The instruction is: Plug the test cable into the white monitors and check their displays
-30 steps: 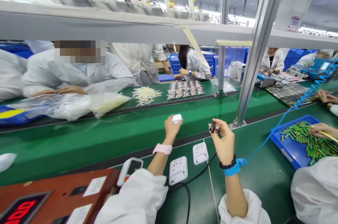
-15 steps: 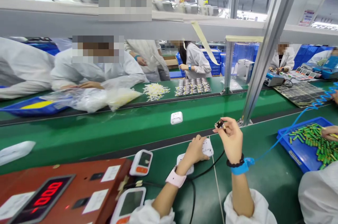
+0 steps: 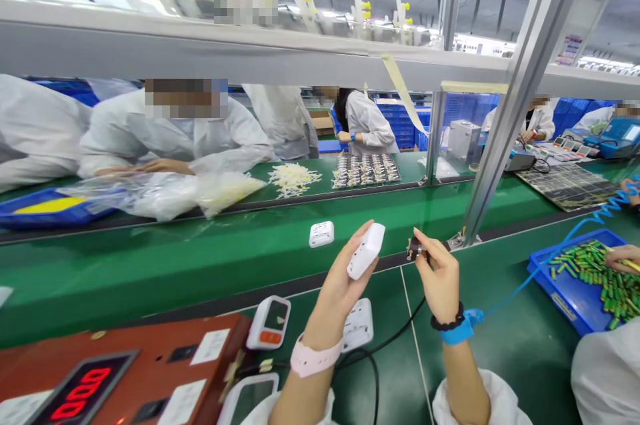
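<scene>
My left hand (image 3: 341,281) is closed around a small white plastic device (image 3: 367,251), lifted above the bench with its side and edge toward me. Between the thumb and fingers of my right hand (image 3: 441,278) is a small dark connector with metal contacts (image 3: 413,249), with a black cable (image 3: 400,326) running down from it. Device and connector are apart. Behind my left wrist, another white device (image 3: 361,323) lies back side up, partly hidden. Two more, a device with an orange panel (image 3: 270,323) and a device with a grey screen (image 3: 253,393), are beside the brown box.
A brown box with a red digit display (image 3: 83,395) stands at the left. On the green conveyor (image 3: 240,248) lies one white device (image 3: 321,234). A metal post (image 3: 505,118) rises ahead. At right, a blue tray (image 3: 555,295) holds green batteries, with a co-worker's hand (image 3: 624,258) over it.
My left hand has picked up a white device from the bench and raised it, turning it on edge. My right hand still holds the connector, with its fingers now more extended.
</scene>
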A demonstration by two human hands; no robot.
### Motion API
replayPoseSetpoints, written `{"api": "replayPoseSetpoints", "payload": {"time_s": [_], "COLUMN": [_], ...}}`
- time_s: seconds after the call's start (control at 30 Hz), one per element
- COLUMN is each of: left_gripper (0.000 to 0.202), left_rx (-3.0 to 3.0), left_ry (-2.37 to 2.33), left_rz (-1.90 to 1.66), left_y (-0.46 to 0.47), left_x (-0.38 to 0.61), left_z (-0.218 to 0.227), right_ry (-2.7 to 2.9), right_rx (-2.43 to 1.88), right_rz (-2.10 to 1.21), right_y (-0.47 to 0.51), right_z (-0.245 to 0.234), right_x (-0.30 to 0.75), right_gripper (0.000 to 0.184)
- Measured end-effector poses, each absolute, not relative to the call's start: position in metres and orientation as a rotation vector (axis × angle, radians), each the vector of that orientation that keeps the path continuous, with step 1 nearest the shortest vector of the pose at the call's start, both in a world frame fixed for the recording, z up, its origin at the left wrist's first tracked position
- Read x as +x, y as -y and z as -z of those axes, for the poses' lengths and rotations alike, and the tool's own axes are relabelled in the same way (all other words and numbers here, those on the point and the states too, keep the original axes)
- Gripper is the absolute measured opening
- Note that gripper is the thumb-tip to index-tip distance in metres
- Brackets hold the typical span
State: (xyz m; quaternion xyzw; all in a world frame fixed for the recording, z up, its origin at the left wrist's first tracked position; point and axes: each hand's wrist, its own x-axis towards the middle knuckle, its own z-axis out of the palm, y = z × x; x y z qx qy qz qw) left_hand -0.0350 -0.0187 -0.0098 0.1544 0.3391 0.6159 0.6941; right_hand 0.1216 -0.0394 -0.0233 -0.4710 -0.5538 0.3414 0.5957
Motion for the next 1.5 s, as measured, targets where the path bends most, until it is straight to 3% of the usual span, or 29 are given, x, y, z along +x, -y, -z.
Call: {"api": "replayPoseSetpoints", "payload": {"time_s": [0.17,0.37,0.63,0.77,1.1,1.5], "left_gripper": [0.051,0.045,0.057,0.065,0.073,0.074], "left_rx": [0.043,-0.082,0.13,0.328,0.468,0.568], "left_ry": [-0.694,-0.401,-0.584,-0.66,-0.66,-0.725], "left_rz": [-1.428,-1.347,-1.412,-1.489,-1.557,-1.625], "left_y": [0.02,0.023,0.026,0.024,0.024,0.026], "left_x": [-0.045,-0.055,-0.045,-0.035,-0.02,-0.017], "left_z": [0.0,-0.006,-0.007,0.003,0.014,0.011], "right_ry": [1.261,1.309,1.287,1.401,1.554,1.537], "right_rx": [-1.133,-1.158,-1.204,-1.233,-1.314,-1.246], "right_rz": [-0.835,-0.802,-0.818,-0.685,-0.231,-0.506], "right_y": [0.041,0.043,0.05,0.053,0.056,0.054], "right_z": [0.028,0.031,0.02,0.014,0.013,0.007], "right_x": [0.112,0.104,0.094,0.088,0.08,0.086], "right_gripper": [0.038,0.033,0.025,0.014,0.014,0.015]}}
